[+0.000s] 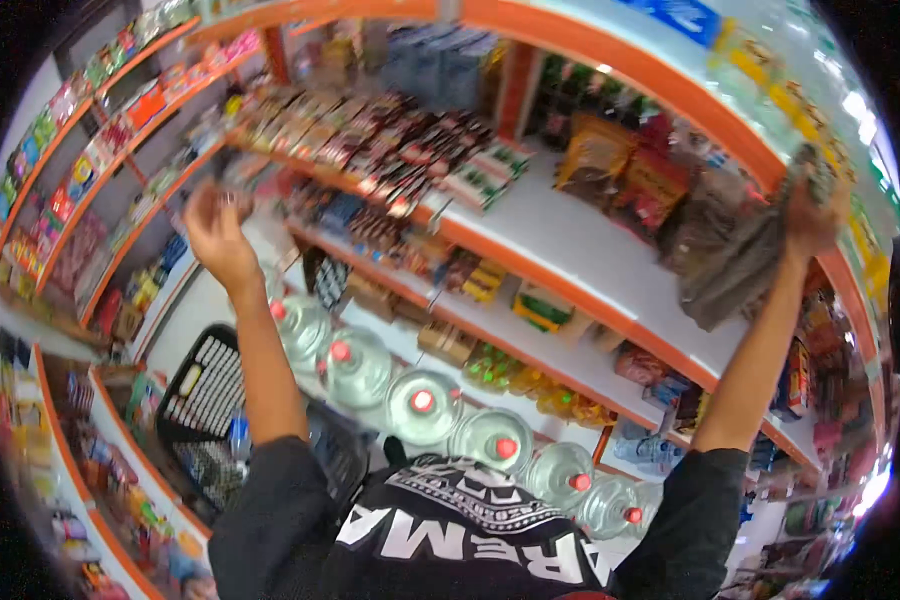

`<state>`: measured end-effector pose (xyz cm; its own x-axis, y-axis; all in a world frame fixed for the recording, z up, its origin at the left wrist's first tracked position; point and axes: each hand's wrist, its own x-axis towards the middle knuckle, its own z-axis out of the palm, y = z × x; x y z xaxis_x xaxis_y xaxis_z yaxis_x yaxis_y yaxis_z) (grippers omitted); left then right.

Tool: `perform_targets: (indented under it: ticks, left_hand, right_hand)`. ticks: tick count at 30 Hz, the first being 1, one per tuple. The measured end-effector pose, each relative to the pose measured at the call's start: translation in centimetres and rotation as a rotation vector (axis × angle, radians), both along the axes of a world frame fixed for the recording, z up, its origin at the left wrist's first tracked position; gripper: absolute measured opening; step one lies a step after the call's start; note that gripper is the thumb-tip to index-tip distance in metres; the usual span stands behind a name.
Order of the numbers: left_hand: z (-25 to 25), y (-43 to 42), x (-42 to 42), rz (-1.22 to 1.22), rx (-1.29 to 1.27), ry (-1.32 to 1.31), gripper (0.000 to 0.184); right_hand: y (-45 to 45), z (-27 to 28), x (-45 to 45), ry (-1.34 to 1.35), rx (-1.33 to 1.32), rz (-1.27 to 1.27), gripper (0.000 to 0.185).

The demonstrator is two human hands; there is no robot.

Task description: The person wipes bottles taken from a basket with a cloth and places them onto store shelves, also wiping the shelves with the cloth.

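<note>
We faced a white shelf (pixel 580 250) edged in orange. Lower down stood a row of large water bottles (pixel 358 372). A dark cloth (pixel 738 265) hung by the shelf's right part, clamped in our right hand (pixel 813 218). Well apart, our raised left hand (pixel 220 238) blurred; we couldn't tell its grip.
</note>
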<state>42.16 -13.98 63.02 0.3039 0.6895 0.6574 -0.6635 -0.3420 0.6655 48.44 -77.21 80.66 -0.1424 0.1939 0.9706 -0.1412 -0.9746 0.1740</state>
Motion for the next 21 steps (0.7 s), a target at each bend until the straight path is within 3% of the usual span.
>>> perform_targets:
  ticks: [3, 5, 7, 9, 11, 14, 18, 21]
  left_hand:
    - [-18.1, 12.3, -5.5, 0.246, -0.299, 0.380, 0.022]
    - [-28.0, 16.5, -12.1, 0.445, -0.375, 0.787, 0.015]
    - [-34.6, 17.0, -18.9, 0.712, -0.107, 1.397, 0.018]
    - [-40.9, 16.8, -24.9, 0.679, -0.014, 1.794, 0.022]
    - [-46.7, 16.1, -29.8, 0.539, -0.148, 1.939, 0.028]
    - [-53.5, 14.9, -34.9, 0.447, -0.364, 1.965, 0.037]
    - [-61.1, 14.7, -38.6, 0.461, -0.640, 1.806, 0.049]
    - [-66.2, 15.1, -39.3, 0.580, -1.030, 1.323, 0.064]
  right_hand:
    - [-4.2, -0.6, 2.3, 0.147, 0.062, -0.109, 0.051]
    - [-5.6, -1.0, 2.9, 0.183, -0.001, -0.125, 0.051]
    - [-6.8, -0.7, 3.7, 0.199, -0.032, -0.103, 0.051]
    - [-7.5, 0.0, 3.9, 0.181, -0.035, -0.076, 0.051]
    - [-6.9, 0.4, 3.7, 0.151, -0.016, -0.024, 0.051]
    - [-3.9, -0.7, 2.9, 0.117, 0.032, 0.118, 0.051]
    - [5.3, -7.0, 1.1, 0.207, 0.156, 0.498, 0.052]
    - [12.2, -13.6, 0.1, 0.446, 0.171, 0.828, 0.053]
